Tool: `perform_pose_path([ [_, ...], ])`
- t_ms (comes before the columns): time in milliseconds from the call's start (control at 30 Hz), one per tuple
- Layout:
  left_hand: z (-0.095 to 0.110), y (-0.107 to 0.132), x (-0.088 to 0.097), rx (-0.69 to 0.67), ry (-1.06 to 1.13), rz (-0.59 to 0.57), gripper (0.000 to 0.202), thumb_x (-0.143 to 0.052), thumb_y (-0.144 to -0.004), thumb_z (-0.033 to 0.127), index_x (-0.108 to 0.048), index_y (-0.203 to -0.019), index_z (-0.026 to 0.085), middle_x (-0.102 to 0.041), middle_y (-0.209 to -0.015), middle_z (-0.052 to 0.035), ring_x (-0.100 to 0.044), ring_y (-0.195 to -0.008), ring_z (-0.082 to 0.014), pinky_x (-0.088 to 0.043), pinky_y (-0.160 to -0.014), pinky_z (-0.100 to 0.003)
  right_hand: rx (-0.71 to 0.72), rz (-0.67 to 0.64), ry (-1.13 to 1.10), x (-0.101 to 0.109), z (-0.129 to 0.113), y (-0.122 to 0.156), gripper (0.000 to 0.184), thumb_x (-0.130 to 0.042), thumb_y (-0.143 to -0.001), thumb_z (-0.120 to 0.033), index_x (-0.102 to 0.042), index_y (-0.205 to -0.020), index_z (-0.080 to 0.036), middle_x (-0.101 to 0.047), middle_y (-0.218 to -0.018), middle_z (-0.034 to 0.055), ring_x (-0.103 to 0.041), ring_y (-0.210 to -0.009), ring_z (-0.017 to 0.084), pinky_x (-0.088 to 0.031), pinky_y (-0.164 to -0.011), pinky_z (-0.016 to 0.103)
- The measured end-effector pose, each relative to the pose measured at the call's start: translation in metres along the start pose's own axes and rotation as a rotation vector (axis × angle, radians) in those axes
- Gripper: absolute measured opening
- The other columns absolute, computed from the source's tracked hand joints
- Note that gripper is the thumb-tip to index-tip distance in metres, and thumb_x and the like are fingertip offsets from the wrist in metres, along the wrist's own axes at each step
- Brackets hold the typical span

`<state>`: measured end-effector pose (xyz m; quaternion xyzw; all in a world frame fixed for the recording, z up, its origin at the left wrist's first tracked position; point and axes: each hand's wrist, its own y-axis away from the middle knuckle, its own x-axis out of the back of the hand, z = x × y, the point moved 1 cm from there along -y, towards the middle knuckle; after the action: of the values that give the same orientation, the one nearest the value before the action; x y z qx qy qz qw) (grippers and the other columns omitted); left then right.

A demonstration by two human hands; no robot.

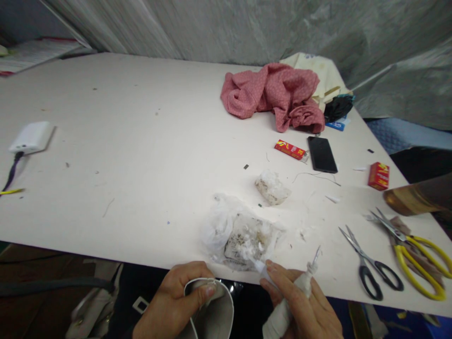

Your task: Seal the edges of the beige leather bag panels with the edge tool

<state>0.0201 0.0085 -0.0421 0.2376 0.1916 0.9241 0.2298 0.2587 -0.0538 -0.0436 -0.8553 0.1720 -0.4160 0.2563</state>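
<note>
At the table's near edge, my left hand (pixel 180 299) grips a pale, curved piece (pixel 217 315) bent into an open loop, the thumb pressed inside its rim. My right hand (pixel 300 301) is closed around a small white tube (pixel 265 272) pinched at the fingertips. The same hand also holds a cloth-wrapped tool (pixel 306 284) with a thin metal point sticking up past the fingers. Just beyond the white tube's tip lies a stained block (pixel 247 238) with white residue on it, resting on crumpled clear plastic (pixel 217 226).
Right of my hands lie black-handled scissors (pixel 369 266) and yellow-handled scissors (pixel 420 259). A brown cylinder (pixel 409 195), red box (pixel 379 176), phone (pixel 322 154) and red packet (pixel 290 149) are farther back. A whitish lump (pixel 271 187), pink cloth (pixel 275 92) and white adapter (pixel 32 137) are also there.
</note>
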Motion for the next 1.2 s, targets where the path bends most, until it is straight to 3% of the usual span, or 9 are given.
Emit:
perform_pose_path([
  [167,0.004,0.000,0.001,0.008,-0.003,-0.006,0.029,-0.063,-0.086,0.043,-0.072,-0.073,0.019,-0.070,-0.076,-0.0035,-0.065,-0.079,-0.0225,-0.048,-0.076,-0.031,-0.078,-0.016,-0.064,0.000,0.002,-0.001,0.030,-0.072,-0.094,-0.008,-0.074,-0.119,-0.024,-0.081,-0.103,0.0050,-0.078,-0.092,0.023,-0.062,-0.081,0.032],
  [367,0.004,0.001,0.001,0.007,-0.009,0.004,0.026,-0.062,-0.085,0.041,-0.072,-0.072,0.021,-0.070,-0.073,-0.0029,-0.065,-0.078,-0.0228,-0.049,-0.076,-0.031,-0.270,-0.135,-0.250,0.003,0.018,-0.002,0.017,-0.071,-0.097,-0.025,-0.075,-0.113,-0.027,-0.080,-0.104,0.0021,-0.077,-0.091,0.020,-0.062,-0.081,0.026],
  [533,0.003,0.000,0.001,0.022,-0.022,0.007,0.025,-0.063,-0.084,0.041,-0.072,-0.072,0.021,-0.070,-0.073,-0.0031,-0.065,-0.077,-0.0229,-0.048,-0.077,-0.032,-0.452,-0.039,-0.306,0.005,0.043,-0.015,0.014,-0.074,-0.095,-0.038,-0.077,-0.104,-0.028,-0.079,-0.098,-0.0006,-0.076,-0.088,0.018,-0.059,-0.080,0.021],
  [600,0.002,0.000,0.001,0.021,-0.023,-0.019,0.027,-0.062,-0.085,0.041,-0.072,-0.072,0.020,-0.070,-0.074,-0.0035,-0.065,-0.077,-0.0225,-0.048,-0.076,-0.032,-0.480,-0.077,-0.299,0.003,0.054,-0.019,0.015,-0.068,-0.099,-0.038,-0.076,-0.104,-0.027,-0.077,-0.093,-0.0011,-0.073,-0.083,0.017,-0.057,-0.075,0.022],
  [733,0.001,0.000,0.000,0.020,-0.033,-0.014,0.026,-0.061,-0.085,0.041,-0.072,-0.075,0.019,-0.071,-0.077,-0.0041,-0.066,-0.082,-0.0235,-0.048,-0.079,-0.033,-0.460,-0.151,-0.270,-0.003,0.070,-0.024,0.018,-0.058,-0.103,-0.037,-0.072,-0.104,-0.027,-0.073,-0.091,-0.0006,-0.068,-0.081,0.018,-0.053,-0.071,0.026],
  [867,0.000,-0.001,-0.001,0.005,-0.022,-0.017,0.026,-0.061,-0.086,0.040,-0.071,-0.073,0.019,-0.069,-0.075,-0.0032,-0.065,-0.078,-0.0220,-0.048,-0.076,-0.032,-0.399,-0.154,-0.169,-0.010,0.078,-0.023,0.020,-0.060,-0.102,-0.040,-0.073,-0.107,-0.026,-0.069,-0.095,0.0030,-0.064,-0.089,0.023,-0.049,-0.080,0.034],
  [1000,-0.001,-0.001,-0.001,-0.009,-0.018,-0.010,0.027,-0.062,-0.086,0.041,-0.071,-0.073,0.019,-0.068,-0.074,-0.0028,-0.064,-0.077,-0.0215,-0.048,-0.075,-0.031,-0.341,-0.132,-0.129,-0.013,0.080,-0.020,0.021,-0.062,-0.102,-0.039,-0.073,-0.113,-0.025,-0.066,-0.097,0.0052,-0.063,-0.092,0.025,-0.049,-0.079,0.037],
  [1100,-0.003,-0.001,-0.002,-0.010,-0.005,-0.005,0.029,-0.062,-0.087,0.042,-0.070,-0.072,0.019,-0.066,-0.070,-0.0019,-0.062,-0.074,-0.0202,-0.047,-0.073,-0.030,-0.279,-0.050,-0.079,-0.008,0.071,-0.019,0.022,-0.058,-0.105,-0.035,-0.071,-0.118,-0.024,-0.068,-0.103,0.0071,-0.063,-0.100,0.026,-0.050,-0.084,0.039],
  [1200,-0.005,-0.001,-0.002,0.003,0.014,-0.011,0.025,-0.062,-0.086,0.040,-0.070,-0.074,0.019,-0.066,-0.070,-0.0012,-0.061,-0.073,-0.0193,-0.046,-0.071,-0.029,-0.235,0.109,-0.108,0.004,0.053,-0.018,0.034,-0.050,-0.108,-0.037,-0.065,-0.135,-0.020,-0.070,-0.108,0.0097,-0.065,-0.099,0.026,-0.050,-0.088,0.044],
])
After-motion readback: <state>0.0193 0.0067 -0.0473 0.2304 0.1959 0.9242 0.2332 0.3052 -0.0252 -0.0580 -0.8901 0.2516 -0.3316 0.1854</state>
